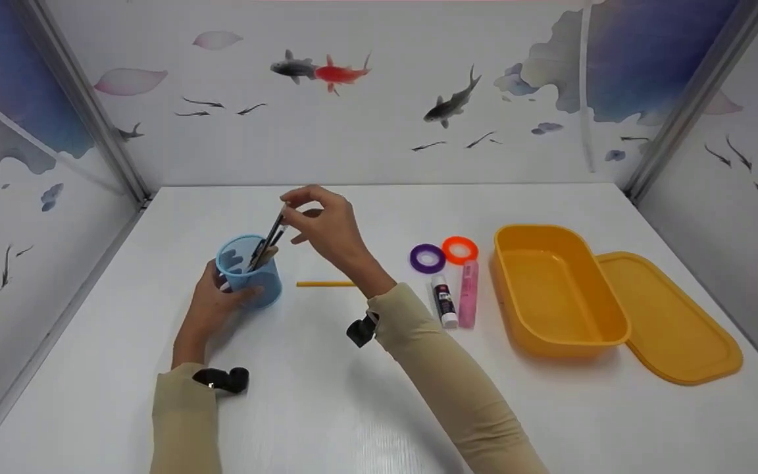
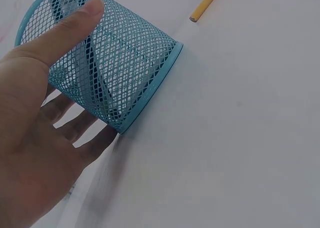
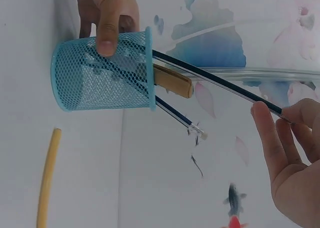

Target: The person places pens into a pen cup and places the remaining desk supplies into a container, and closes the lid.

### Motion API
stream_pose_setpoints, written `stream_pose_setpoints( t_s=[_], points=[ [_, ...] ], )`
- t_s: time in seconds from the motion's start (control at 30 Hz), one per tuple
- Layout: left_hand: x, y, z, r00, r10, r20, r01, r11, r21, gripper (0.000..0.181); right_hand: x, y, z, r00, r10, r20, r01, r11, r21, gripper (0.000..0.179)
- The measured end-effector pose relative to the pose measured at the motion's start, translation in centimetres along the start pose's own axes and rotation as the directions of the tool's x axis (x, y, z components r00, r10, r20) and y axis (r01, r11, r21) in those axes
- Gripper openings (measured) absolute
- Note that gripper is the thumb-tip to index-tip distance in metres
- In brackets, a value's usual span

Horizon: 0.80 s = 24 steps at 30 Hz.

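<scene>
a left hand grips a blue mesh pen cup, likely for steadiness, as the right hand pinches what may be a dark pencil.

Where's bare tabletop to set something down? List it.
Bare: the table between the sleeves, and between the blue cup and left wall. Crowded: around the glue stick, pink stick and purple ring beside the yellow box.

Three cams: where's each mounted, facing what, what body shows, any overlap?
Head: worn on the head, facing forward and down at the table; left grip, right grip, sleeves show.
Left wrist: on that wrist, facing blue cup; left grip shows.
Right wrist: on that wrist, facing blue cup and wall; left grip, right grip show.
Wrist views share: blue cup, left grip, yellow stick.
</scene>
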<state>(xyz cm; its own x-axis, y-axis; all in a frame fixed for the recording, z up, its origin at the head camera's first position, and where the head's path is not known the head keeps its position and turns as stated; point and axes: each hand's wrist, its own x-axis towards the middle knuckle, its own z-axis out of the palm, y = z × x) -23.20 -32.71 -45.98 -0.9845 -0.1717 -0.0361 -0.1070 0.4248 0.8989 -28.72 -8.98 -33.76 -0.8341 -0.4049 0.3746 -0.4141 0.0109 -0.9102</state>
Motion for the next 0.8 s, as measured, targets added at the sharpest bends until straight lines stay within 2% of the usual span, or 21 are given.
stream_pose_setpoints(
  t_s=[0.37, 0.53, 0.8],
  points=[
    [0.0, 0.2, 0.1, 1.000, -0.023, 0.003, 0.023, 1.000, 0.006, 0.111, -0.4, 1.3, 1.8, 1.000, -0.010, 0.009, 0.010, 1.000, -0.012, 0.021],
    [0.1, 0.1, 0.2, 1.000, -0.014, 0.004, 0.014, 1.000, -0.002, 0.112, -0.8, 1.8, 2.4, 1.000, -0.007, 0.025, 0.009, 0.998, -0.060, 0.020],
    [-0.2, 0.1, 0.1, 1.000, 0.001, -0.012, -0.001, 1.000, 0.007, 0.105, -1.1, 2.7, 3.2, 0.999, 0.001, 0.041, 0.004, 0.994, -0.114, 0.023]
  ],
)
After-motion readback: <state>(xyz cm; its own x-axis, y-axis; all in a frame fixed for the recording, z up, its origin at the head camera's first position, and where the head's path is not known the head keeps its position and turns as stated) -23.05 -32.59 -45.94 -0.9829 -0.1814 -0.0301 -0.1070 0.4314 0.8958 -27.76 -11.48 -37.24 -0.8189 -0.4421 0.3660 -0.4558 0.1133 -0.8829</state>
